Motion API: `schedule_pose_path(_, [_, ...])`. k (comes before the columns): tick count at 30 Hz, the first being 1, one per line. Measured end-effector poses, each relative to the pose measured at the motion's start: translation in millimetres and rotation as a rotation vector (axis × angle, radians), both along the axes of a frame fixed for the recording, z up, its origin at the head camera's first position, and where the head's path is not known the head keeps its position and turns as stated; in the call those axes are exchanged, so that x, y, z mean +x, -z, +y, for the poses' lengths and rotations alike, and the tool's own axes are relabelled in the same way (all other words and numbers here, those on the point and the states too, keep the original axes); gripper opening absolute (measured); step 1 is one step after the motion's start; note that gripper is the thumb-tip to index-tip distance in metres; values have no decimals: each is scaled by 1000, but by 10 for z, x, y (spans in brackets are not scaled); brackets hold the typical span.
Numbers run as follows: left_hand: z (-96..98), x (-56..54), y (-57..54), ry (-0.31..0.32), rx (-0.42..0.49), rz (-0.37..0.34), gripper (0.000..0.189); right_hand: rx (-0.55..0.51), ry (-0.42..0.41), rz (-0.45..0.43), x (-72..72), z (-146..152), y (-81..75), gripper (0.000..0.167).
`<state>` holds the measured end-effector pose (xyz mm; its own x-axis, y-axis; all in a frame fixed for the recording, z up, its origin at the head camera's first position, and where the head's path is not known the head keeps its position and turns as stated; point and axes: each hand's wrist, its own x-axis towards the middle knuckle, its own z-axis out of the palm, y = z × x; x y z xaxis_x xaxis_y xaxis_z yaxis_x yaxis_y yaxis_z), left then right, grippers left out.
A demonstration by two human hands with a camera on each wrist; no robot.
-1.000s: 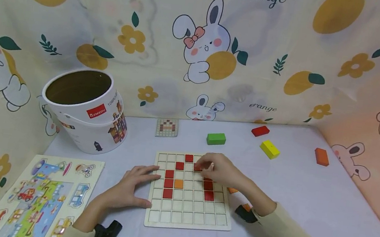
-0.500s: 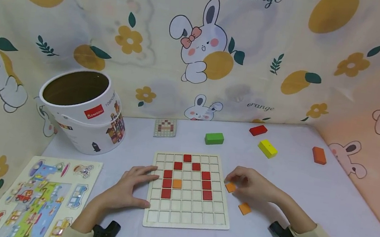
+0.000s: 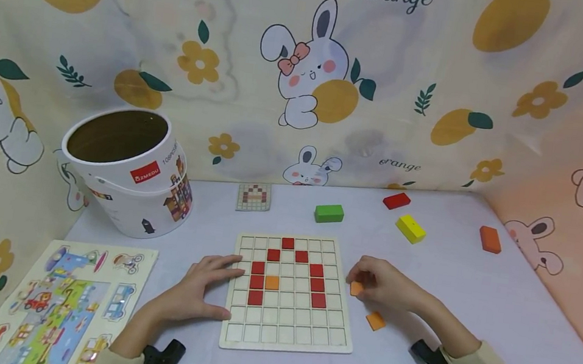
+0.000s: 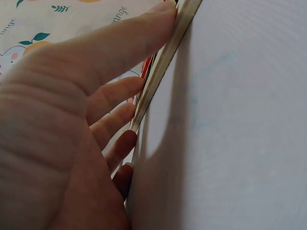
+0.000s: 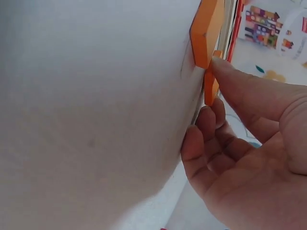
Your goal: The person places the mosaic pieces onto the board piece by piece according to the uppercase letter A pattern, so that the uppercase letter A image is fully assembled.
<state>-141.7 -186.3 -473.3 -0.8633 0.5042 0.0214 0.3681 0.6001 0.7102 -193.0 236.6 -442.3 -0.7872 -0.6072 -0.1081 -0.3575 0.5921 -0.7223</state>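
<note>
A cream grid board (image 3: 280,328) lies on the table, with several red tiles (image 3: 317,284) and one orange tile (image 3: 271,282) set in its squares. My left hand (image 3: 200,287) rests against the board's left edge, thumb and fingers spread along it. Just right of the board, my right hand (image 3: 388,284) pinches a loose orange square tile (image 5: 212,82) between thumb and index finger, at the table surface. A second loose orange tile (image 5: 207,33) lies closer to the person, flat and untouched.
Behind the board lie a small pattern card (image 3: 254,197), a green block (image 3: 329,213), a yellow block (image 3: 410,228), a red block (image 3: 396,201) and an orange-red block (image 3: 490,239). To the left stand a white bucket (image 3: 151,200) and a picture puzzle board (image 3: 140,257).
My right hand has left the board's upper right squares for the loose orange tile and now pinches it; that tile has turned slightly. The left hand stays at the board's edge.
</note>
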Motion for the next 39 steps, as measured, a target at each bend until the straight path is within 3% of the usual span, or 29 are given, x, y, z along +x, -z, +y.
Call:
schedule_pose_path(11, [-8, -8, 28, -1, -2, 1, 80, -33, -81, -17, -98, -188, -124, 16])
schedule_pose_path(19, [4, -5, 29, 5, -2, -3, 81, -109, -166, -94, -240, -769, -201, 11])
schedule_pose_path(27, [3, -25, 48, 4, -20, 24, 80, -123, -320, -70, -318, -1235, -158, 12])
schedule_pose_path(39, [-7, -15, 49, -4, -21, 29, 80, -70, -273, -57, -232, -1299, -146, 13])
